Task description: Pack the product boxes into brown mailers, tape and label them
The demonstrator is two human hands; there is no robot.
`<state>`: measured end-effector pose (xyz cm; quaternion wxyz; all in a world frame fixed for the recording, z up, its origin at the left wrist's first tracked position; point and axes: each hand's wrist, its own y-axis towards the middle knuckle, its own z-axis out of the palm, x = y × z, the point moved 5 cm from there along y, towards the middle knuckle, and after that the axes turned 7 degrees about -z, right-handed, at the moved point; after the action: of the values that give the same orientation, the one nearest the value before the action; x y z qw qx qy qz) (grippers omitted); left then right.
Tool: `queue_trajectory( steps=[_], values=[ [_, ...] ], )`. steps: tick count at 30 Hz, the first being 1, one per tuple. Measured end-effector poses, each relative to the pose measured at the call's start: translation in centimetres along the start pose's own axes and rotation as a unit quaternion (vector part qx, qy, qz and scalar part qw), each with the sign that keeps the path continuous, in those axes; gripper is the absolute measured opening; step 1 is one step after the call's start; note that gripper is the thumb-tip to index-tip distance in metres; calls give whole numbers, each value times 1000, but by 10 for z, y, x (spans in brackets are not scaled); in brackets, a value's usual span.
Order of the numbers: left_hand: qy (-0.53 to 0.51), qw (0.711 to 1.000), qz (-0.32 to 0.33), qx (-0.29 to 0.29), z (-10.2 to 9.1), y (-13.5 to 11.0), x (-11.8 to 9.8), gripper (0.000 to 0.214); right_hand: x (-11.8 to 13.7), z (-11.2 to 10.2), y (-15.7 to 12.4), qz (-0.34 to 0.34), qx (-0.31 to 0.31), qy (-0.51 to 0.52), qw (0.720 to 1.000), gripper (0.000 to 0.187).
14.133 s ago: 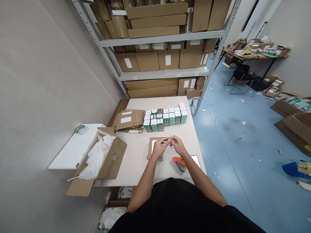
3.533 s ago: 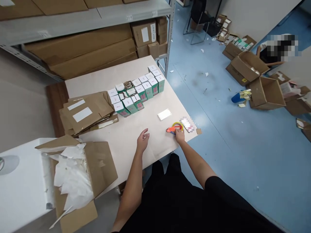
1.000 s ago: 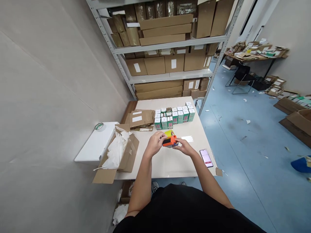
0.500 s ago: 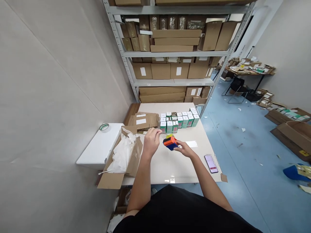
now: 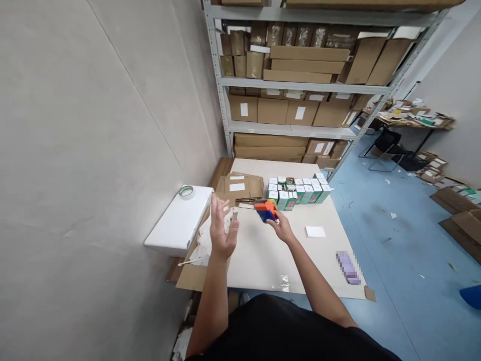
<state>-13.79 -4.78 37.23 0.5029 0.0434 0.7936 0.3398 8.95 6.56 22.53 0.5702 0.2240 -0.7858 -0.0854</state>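
Observation:
My right hand (image 5: 282, 228) grips a tape dispenser (image 5: 265, 212), orange and blue with a bit of yellow at its far side, held above the table (image 5: 259, 255). My left hand (image 5: 222, 231) is raised over the edge of an open cardboard box (image 5: 192, 277), fingers apart, and I see nothing held in it. White crumpled packing paper (image 5: 205, 244) fills that box, partly hidden behind the hand. Beyond the dispenser stand several small white and green boxes (image 5: 306, 193) in rows. Flattened cardboard (image 5: 244, 186) lies to their left.
A white block (image 5: 176, 220) carrying a tape roll (image 5: 186, 191) sits by the left wall. A white card (image 5: 315, 231) and a pixelated phone (image 5: 347, 267) lie on the right of the table. Metal shelving (image 5: 293, 129) with cartons stands behind.
My left hand has gone from a pinch near the dispenser to spread fingers, moving left over the box. My view has turned left; the dispenser stays in my right hand.

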Motion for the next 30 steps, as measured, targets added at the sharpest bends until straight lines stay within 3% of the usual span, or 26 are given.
queue_trajectory(
  steps=[5,11,16,21,25,30],
  values=[
    [9,986,-100,-133,-67,0,45,51,10,66,29,-27,27,-9,999,25],
    [54,939,-237,-241,-140,-34,107,43,24,185,51,-60,125,-55,989,23],
    [92,907,-284,-297,-197,-69,128,41,40,295,53,-91,212,-112,966,25],
    [129,896,-318,-280,-226,-92,135,41,54,387,57,-91,266,-194,940,30],
    [122,890,-340,-279,-234,-101,143,40,61,429,55,-114,295,-240,918,28],
    [100,893,-351,-263,-233,-94,152,40,64,429,50,-138,291,-248,913,29]
  ],
)
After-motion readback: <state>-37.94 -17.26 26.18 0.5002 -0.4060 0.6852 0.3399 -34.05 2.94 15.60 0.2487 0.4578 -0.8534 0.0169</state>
